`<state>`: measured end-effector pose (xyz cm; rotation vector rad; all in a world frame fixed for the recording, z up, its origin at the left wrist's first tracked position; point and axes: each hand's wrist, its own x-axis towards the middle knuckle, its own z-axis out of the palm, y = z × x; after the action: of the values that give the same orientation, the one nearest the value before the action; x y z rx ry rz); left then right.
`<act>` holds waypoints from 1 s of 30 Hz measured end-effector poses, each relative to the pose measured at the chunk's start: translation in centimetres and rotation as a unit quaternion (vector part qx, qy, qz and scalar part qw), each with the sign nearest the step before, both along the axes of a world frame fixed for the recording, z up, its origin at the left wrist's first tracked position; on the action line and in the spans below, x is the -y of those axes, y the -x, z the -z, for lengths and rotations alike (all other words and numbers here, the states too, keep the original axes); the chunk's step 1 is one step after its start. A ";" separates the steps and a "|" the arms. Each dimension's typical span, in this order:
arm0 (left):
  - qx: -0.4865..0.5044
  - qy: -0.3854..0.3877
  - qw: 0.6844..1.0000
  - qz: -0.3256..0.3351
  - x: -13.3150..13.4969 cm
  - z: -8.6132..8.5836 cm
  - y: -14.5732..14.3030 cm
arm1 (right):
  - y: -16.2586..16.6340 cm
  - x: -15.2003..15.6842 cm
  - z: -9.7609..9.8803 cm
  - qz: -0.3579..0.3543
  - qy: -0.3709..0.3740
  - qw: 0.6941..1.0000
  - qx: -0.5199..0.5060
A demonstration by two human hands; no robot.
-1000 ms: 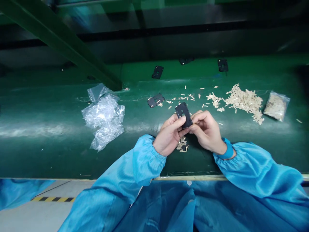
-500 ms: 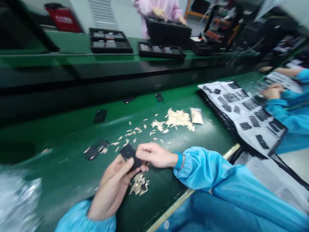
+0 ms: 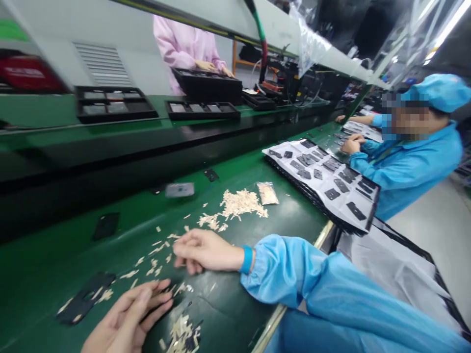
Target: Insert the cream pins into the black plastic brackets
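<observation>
My left hand (image 3: pixel 128 314), at the lower left, has its fingers apart and nothing visible in them. My right hand (image 3: pixel 206 251) hovers over the green work surface with loosely bent fingers, and I see nothing held. Behind it, a blurred grey flat plate (image 3: pixel 179 189) shows near the back. A pile of small pale strips (image 3: pixel 241 203) lies beyond my right hand, with loose strips scattered leftward. A second heap of strips (image 3: pixel 182 336), mixed with dark bits, lies right of my left hand. Black flat plates (image 3: pixel 86 301) with pale strips on them lie to the left.
A small clear bag of strips (image 3: pixel 268 193) lies beside the pile. On the right, a paper-lined tray (image 3: pixel 324 169) carries several black parts. A co-worker in blue (image 3: pixel 415 157) works beyond it. Across the bench, a person in pink (image 3: pixel 184 46) stands behind black trays (image 3: pixel 202 110).
The black plate has left my hands, which have moved apart and opened. A blurred grey plate now shows near the back. The view has turned right and upward.
</observation>
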<state>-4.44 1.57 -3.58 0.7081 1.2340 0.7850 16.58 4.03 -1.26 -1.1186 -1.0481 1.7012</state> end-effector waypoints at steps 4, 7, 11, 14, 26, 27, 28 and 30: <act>-0.076 -0.092 0.990 0.076 -1.9 -2.7 0.7 | 1.0 2.2 1.0 -0.001 -0.014 0.991 0.133; -0.218 -0.242 0.940 0.102 -6.4 -3.4 2.2 | 0.9 2.5 1.1 0.007 -0.045 0.985 0.164; -0.540 -0.277 0.784 0.132 -13.3 -2.9 3.6 | 0.5 2.3 1.5 -0.028 -0.074 0.981 0.179; -0.626 -0.262 0.720 0.147 -16.6 -2.3 2.0 | 0.4 2.7 1.6 -0.034 -0.083 0.978 0.189; -0.710 -0.267 0.595 0.265 -18.6 -2.7 -2.2 | -0.1 2.0 0.3 0.017 -0.058 0.990 0.128; -0.711 -0.264 0.594 0.268 -18.6 -2.7 -2.5 | -0.2 2.0 0.2 0.022 -0.058 0.990 0.128; -0.712 -0.265 0.593 0.268 -18.8 -2.7 -2.8 | -0.2 2.1 0.2 0.021 -0.060 0.989 0.131; -0.710 -0.262 0.589 0.284 -19.1 -2.8 -3.1 | -0.5 2.1 0.3 -0.007 -0.063 0.986 0.156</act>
<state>-1.37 20.65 -0.73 2.3793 1.9455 -0.2127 17.08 1.92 -1.59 -1.3255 -1.3387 1.4761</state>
